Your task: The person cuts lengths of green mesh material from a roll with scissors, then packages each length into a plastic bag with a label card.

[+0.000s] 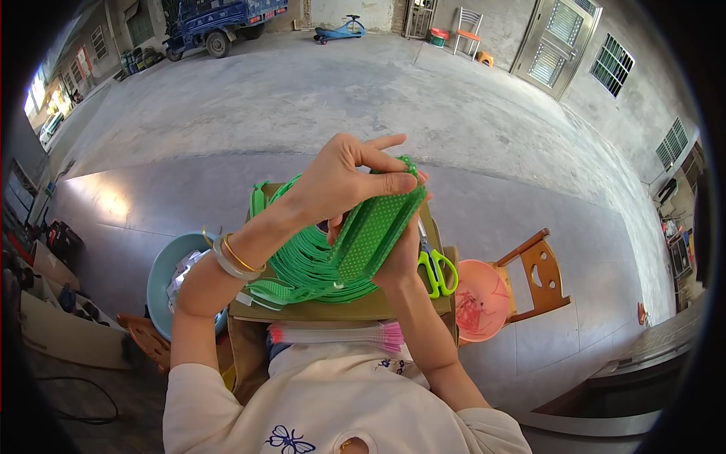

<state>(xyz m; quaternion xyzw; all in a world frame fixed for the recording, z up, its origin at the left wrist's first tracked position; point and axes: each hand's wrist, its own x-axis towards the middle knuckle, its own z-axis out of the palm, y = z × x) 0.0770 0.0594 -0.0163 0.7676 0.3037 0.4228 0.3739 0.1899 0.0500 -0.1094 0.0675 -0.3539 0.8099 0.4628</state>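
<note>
A folded green strip with pale dots [367, 238] is held up in front of my chest. My left hand [352, 174] pinches its far end between thumb and fingers, with one finger stretched out. Around the strip's right side and underneath wraps my right hand [401, 253], its fingers partly hidden behind the strip. Below and to the left, a large coil of green strip [302, 261] lies on a brown cardboard surface [325, 311]. Scissors with lime-green handles [439, 274] lie right of my right wrist.
A blue basin [160, 280] with pale pieces stands at left. At right, a pink basin [491, 296] sits beside a wooden chair [538, 276]. A bundle of clear, pink-ended strips [333, 334] lies near my lap. Farther off are a blue vehicle [219, 21] and a ride-on toy [342, 31].
</note>
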